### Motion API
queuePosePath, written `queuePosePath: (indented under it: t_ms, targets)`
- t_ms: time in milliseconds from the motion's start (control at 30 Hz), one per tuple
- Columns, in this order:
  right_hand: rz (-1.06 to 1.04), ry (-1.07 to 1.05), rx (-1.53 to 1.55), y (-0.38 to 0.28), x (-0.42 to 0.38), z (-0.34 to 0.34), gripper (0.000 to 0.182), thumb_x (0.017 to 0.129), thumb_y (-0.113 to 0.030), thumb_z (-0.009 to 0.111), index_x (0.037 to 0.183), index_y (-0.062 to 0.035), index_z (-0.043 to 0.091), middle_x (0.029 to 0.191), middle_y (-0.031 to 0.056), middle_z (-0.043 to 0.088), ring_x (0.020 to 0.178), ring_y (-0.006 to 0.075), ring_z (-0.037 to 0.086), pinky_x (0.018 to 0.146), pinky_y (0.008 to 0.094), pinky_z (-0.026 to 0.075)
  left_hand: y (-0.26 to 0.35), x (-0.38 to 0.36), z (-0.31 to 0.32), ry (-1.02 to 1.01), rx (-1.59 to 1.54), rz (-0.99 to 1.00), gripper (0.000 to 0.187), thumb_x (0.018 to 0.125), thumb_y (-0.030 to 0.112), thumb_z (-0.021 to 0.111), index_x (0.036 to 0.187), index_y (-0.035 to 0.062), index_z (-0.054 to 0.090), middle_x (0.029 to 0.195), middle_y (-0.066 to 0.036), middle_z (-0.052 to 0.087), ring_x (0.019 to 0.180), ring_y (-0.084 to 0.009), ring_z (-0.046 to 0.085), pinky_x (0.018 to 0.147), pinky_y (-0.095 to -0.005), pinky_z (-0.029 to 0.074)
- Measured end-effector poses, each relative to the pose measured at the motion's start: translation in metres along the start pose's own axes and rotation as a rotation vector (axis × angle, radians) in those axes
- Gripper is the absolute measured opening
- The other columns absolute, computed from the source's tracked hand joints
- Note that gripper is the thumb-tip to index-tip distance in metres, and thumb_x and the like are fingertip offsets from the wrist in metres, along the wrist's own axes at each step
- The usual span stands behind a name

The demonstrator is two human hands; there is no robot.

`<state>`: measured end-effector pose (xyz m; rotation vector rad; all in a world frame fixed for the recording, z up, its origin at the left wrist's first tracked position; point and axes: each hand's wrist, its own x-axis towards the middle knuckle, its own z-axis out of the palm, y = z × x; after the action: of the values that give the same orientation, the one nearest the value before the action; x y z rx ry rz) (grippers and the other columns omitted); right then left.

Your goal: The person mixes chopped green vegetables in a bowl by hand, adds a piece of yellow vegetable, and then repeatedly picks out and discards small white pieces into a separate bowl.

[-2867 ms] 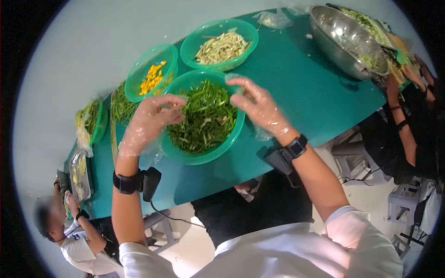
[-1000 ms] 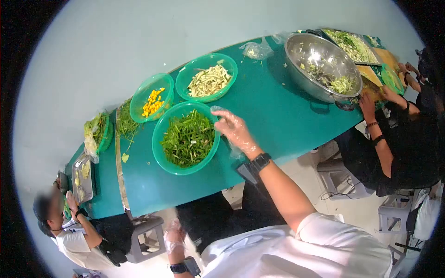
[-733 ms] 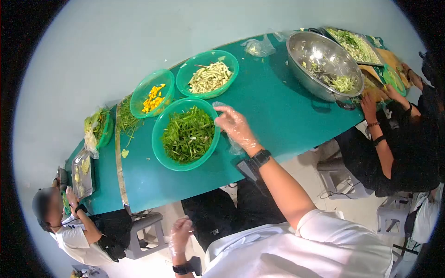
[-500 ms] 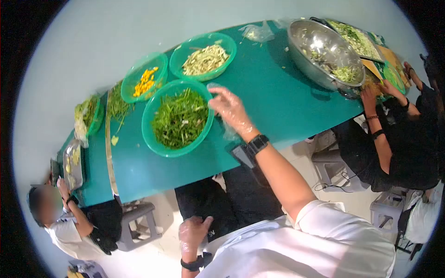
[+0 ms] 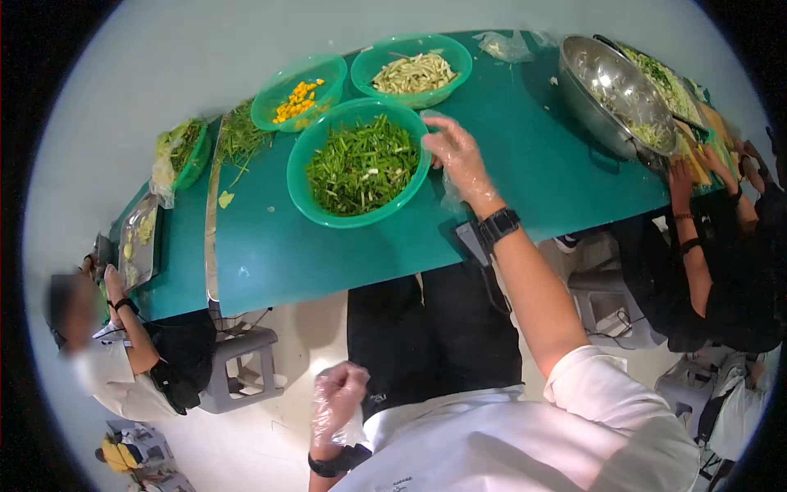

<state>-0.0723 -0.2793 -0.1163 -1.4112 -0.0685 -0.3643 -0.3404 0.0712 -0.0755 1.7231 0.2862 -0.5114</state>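
Observation:
In the head view, a green plastic bowl [image 5: 297, 182] of chopped green stalks [image 5: 361, 164] stands on the table. My right hand [image 5: 463, 160], in a clear plastic glove, is at this bowl's right rim with its fingers closed on the edge. The thumb is partly hidden. My left hand [image 5: 338, 398], also in a clear glove, is held low before my body, curled into a fist and away from the table. Nothing shows in it. Behind the bowl are a green bowl of yellow pieces [image 5: 297, 102] and another of pale strips [image 5: 416, 74].
A large steel bowl [image 5: 586, 78] stands at the right beside co-workers' hands [image 5: 684, 184]. Leafy greens [image 5: 242, 143] and a metal tray [image 5: 143, 246] lie at the left, near another seated person [image 5: 139, 361]. A plastic bag [image 5: 507, 47] sits at the back.
The view has shifted, so the bowls appear higher and further right. My left hand has curled from a loose pose with the thumb out into a fist. My right hand stays at the rim.

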Motion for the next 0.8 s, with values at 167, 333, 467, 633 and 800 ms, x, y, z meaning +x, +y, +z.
queuePosePath:
  t_ms: [167,333,467,633,800]
  targets:
    - [0.002,-0.001,-0.029,-0.005,-0.002,-0.001,0.036,0.098,-0.021,0.072,0.130,-0.0046,0.065,0.088,0.0025,0.067,0.075,0.0113,0.062,0.068,0.0283,0.052,0.015,0.022,0.013,0.110,0.704,0.059,0.036,0.096,0.032,0.069,0.088,-0.0028,0.073,0.075,-0.026,0.066,0.074,-0.0446,0.066,0.068,-0.0465,0.051]
    - [-0.012,0.011,-0.064,0.000,-0.001,-0.003,0.040,0.098,-0.021,0.072,0.134,-0.0054,0.063,0.086,0.0026,0.067,0.073,0.0114,0.061,0.067,0.0284,0.051,-0.005,0.042,0.018,-0.061,0.843,0.008,0.043,0.096,0.042,0.069,0.091,0.0005,0.076,0.075,-0.021,0.070,0.075,-0.0408,0.069,0.071,-0.0465,0.054]
    - [-0.025,0.029,-0.084,0.001,-0.001,-0.003,0.042,0.099,-0.021,0.071,0.136,-0.0049,0.061,0.084,0.0031,0.066,0.071,0.0118,0.060,0.065,0.0285,0.050,-0.013,0.051,0.010,-0.045,0.662,0.116,0.042,0.098,0.040,0.069,0.101,-0.0014,0.075,0.081,-0.021,0.073,0.077,-0.0381,0.072,0.073,-0.0433,0.055]
    - [0.015,0.048,-0.052,0.002,0.001,-0.004,0.039,0.098,-0.021,0.069,0.133,-0.0045,0.063,0.081,0.0037,0.064,0.070,0.0122,0.059,0.065,0.0287,0.048,-0.031,0.055,-0.006,-0.111,0.550,0.139,0.035,0.098,0.029,0.071,0.113,-0.0026,0.074,0.091,-0.022,0.076,0.085,-0.0327,0.076,0.078,-0.0391,0.058]
    - [0.051,0.004,-0.063,-0.006,0.001,-0.004,0.037,0.099,-0.022,0.067,0.132,-0.0050,0.064,0.086,0.0025,0.063,0.075,0.0114,0.058,0.068,0.0284,0.046,-0.032,0.050,-0.015,-0.042,0.523,0.135,0.030,0.096,0.018,0.073,0.117,-0.0033,0.073,0.095,-0.021,0.078,0.087,-0.0279,0.077,0.081,-0.0363,0.059]
